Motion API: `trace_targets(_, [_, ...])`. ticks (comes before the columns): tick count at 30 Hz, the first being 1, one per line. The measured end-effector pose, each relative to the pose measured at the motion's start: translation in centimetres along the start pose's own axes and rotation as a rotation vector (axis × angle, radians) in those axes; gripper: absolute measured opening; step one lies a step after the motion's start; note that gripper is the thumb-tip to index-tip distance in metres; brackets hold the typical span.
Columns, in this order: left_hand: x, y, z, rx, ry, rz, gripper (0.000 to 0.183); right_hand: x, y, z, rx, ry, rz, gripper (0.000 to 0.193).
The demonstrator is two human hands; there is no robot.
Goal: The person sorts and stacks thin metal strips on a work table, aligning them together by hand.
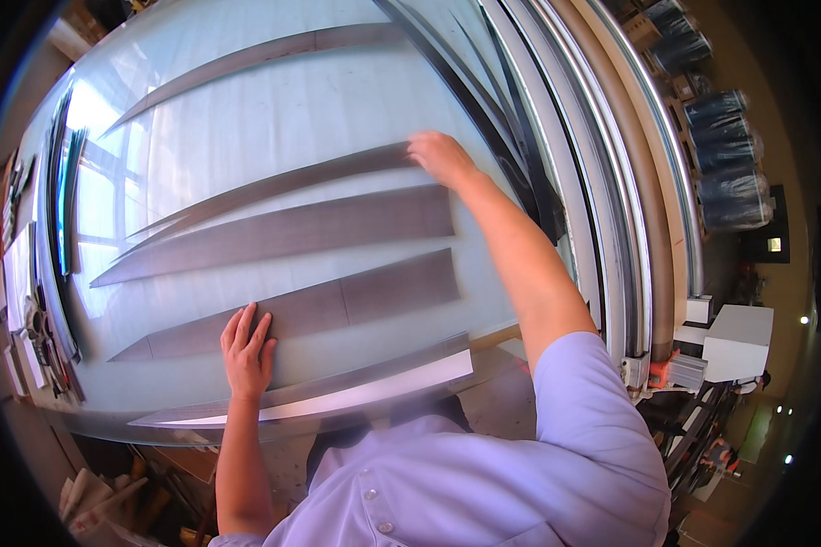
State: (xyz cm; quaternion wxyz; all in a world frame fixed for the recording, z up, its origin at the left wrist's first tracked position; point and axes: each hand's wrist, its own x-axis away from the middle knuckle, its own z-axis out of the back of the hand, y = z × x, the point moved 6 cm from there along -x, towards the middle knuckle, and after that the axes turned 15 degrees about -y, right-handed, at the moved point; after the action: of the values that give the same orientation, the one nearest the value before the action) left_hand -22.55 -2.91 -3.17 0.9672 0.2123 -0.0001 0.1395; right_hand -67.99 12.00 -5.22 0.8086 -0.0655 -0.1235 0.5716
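My left hand (247,351) rests with its fingers stretched out on a dark grey tapered sheet strip (310,308) near the front of the glossy pale table (274,109). Farther back, my right hand (441,158) is closed at the right end of a narrower grey strip (337,167), its fingertips pinching that end. Between these two lies a wider grey strip (337,228) with a pointed left end. Closest to my body is a strip with a grey upper band and a white lower part (374,387), along the table's front edge. One more curved grey strip (265,57) lies at the back.
Long black strips (465,91) lie at the right beside metal rails and a roller (643,164). Dark and blue strips (64,201) are stacked at the left, with scissors (38,319) near them. Plastic-wrapped rolls (730,164) stand at the far right, above a white box (739,342).
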Motion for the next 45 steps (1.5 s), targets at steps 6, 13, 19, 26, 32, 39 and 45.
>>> trace_targets(6, [-0.2,0.0,0.2,0.046,-0.003,-0.024,0.039,0.6,0.4,2.5,-0.018,0.182,-0.107,0.008])
trace_targets(13, [0.2,0.3,0.6,0.038,0.049,0.001,0.054,8.4,-10.1,11.1,-0.214,0.654,0.027,0.006])
trace_targets(19, [-2.5,10.4,4.0,-0.173,0.13,-0.042,0.06,19.9,-18.6,0.4,-0.577,0.383,0.062,0.007])
trace_targets(26, [-5.7,9.6,-3.0,0.227,-0.455,0.083,0.023,24.0,-12.4,-5.0,-1.035,0.182,-0.39,0.032])
trace_targets(32, [-11.6,11.2,-4.9,0.317,-0.706,0.273,0.029,23.0,-6.1,-5.8,-0.538,0.054,-0.277,0.024])
trace_targets(39, [-13.7,11.9,-7.9,0.293,-0.765,0.362,0.032,23.1,-6.1,-6.2,-0.643,0.095,-0.3,0.029])
trace_targets(45, [-14.0,11.6,-8.4,0.4,-0.814,0.39,0.03,23.1,-5.9,-6.5,-0.661,0.117,-0.324,0.028])
